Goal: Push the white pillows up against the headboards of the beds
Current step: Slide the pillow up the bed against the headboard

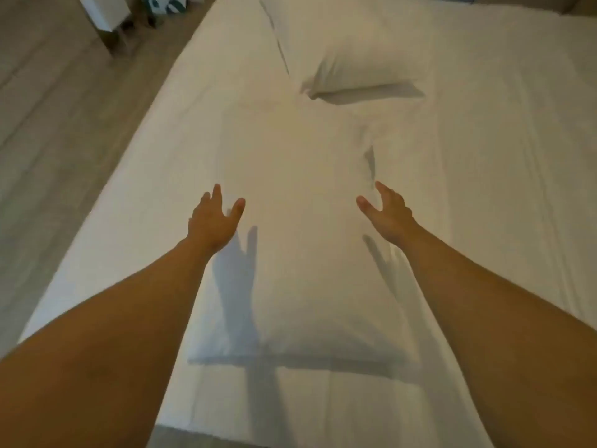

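A large white pillow [300,195] lies lengthwise in the middle of the white bed [504,163], directly under my arms. My left hand [214,218] hovers over its left side, fingers spread, holding nothing. My right hand [386,211] is above its right edge, also open and apart from the fabric; both cast shadows on the pillow. A second white pillow [349,43] rests farther up the bed, tilted, its near corner close to the first pillow's far end. The headboard is out of view.
Wood-look floor [55,130] runs along the bed's left side. A white nightstand [106,14] and a patterned bag [164,4] stand at the top left. The bed's near edge lies at the bottom of the view.
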